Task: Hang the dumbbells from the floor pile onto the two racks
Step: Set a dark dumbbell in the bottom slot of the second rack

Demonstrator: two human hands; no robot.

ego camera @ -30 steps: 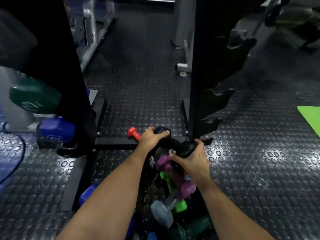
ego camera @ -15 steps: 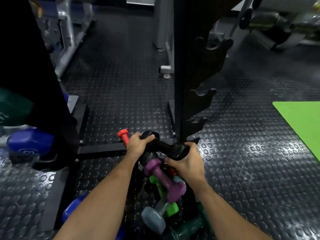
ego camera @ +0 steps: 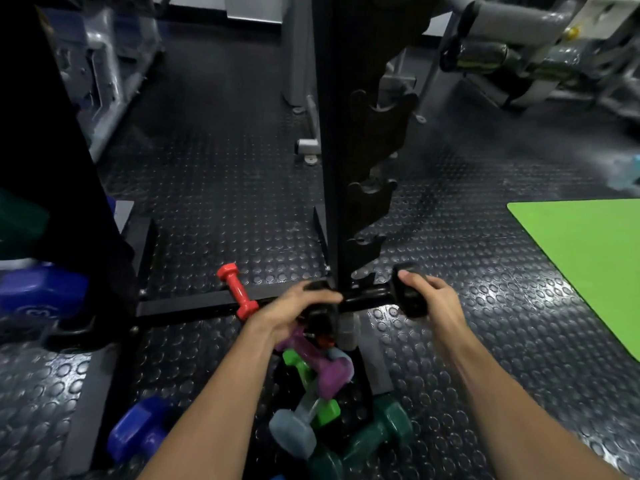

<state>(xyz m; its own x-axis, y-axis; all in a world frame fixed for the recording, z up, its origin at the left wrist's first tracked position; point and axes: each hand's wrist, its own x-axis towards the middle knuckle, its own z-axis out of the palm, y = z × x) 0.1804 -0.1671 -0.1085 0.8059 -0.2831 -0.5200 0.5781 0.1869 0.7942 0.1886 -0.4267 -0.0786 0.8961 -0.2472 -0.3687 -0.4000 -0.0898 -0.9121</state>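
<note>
Black dumbbell (ego camera: 367,299), probably heavy and rigid, lifted two-handed: left hand (ego camera: 294,308) and right hand (ego camera: 429,299) curl fingers over opposite heads, leaving the bar free for the rack (ego camera: 367,199).

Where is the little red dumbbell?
The red dumbbell lies on the floor left of centre in the head view, across the rack's black base bar, just left of the left hand.
</note>
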